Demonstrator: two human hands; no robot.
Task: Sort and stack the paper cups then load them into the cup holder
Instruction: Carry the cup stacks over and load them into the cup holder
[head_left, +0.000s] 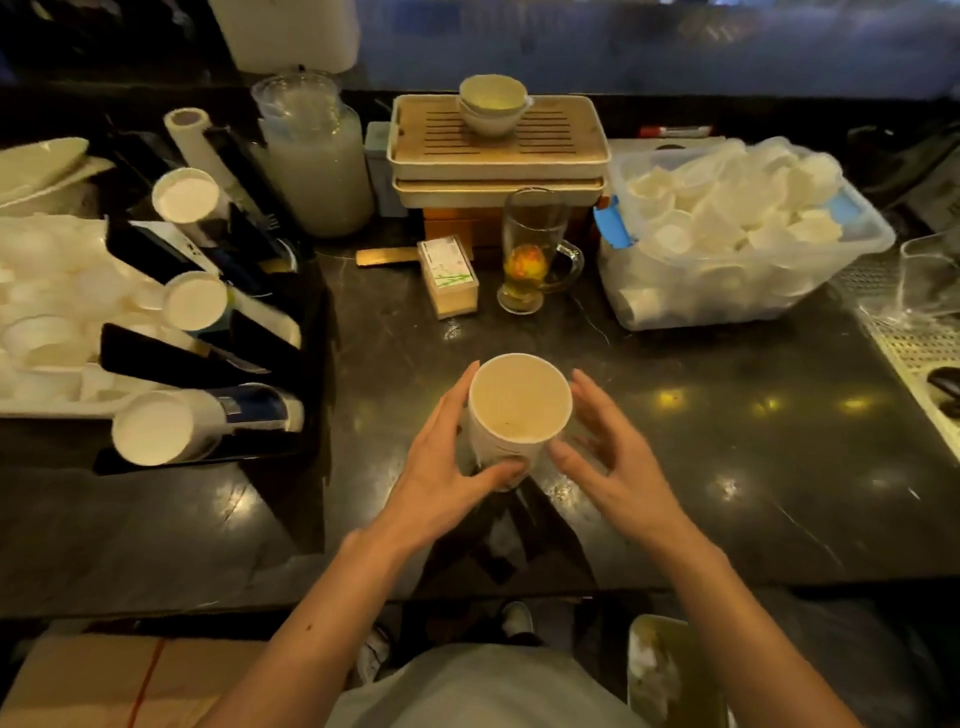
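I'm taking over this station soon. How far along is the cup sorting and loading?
Done: the cup holder already shows stacks in several slots. In hand: a cup stack stands on the counter, left hand gripping it, right hand open beside it. Left: the plastic bin remains heaped with loose cups.

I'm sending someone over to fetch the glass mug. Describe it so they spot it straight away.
Start at the stacked trays at the back of the dark counter. Just in front of them, right of a small box, stands the glass mug. It is the only tall clear glass with a handle, holding yellowish liquid with something orange inside.
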